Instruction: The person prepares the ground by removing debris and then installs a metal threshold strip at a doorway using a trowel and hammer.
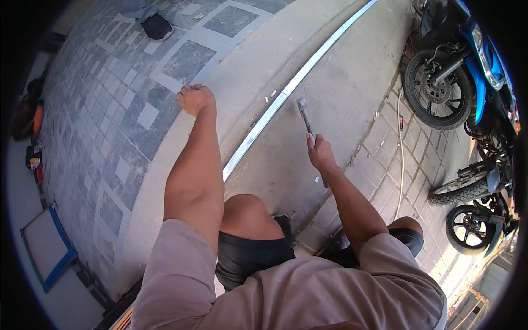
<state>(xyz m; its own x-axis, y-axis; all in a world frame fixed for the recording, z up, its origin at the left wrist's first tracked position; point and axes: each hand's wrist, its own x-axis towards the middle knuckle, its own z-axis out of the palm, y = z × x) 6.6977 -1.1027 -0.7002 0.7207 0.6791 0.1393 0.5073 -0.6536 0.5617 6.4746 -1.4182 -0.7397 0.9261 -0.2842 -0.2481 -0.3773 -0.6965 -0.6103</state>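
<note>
My right hand [320, 153] is wrapped round the handle of a hammer [306, 119]. The hammer's worn head points away from me, above the bare concrete, and the handle's end shows below my wrist. Out to the left, my left hand [197, 99] is at the border between the tiles and the concrete, its fingers curled in; whatever they hold, if anything, is hidden. Between my hands a long, shiny metal strip [283, 96] runs along the concrete from near my left knee to the far edge. It touches neither hand.
Grey patterned tiles [181, 63] cover the left side, where another person's dark shoe [157, 27] stands. Small white bits [269, 97] lie beside the strip. On the right are paving blocks with a pale hose [401, 159], a blue motorcycle [476, 82] and more wheels. A blue-edged frame [55, 247] is at left.
</note>
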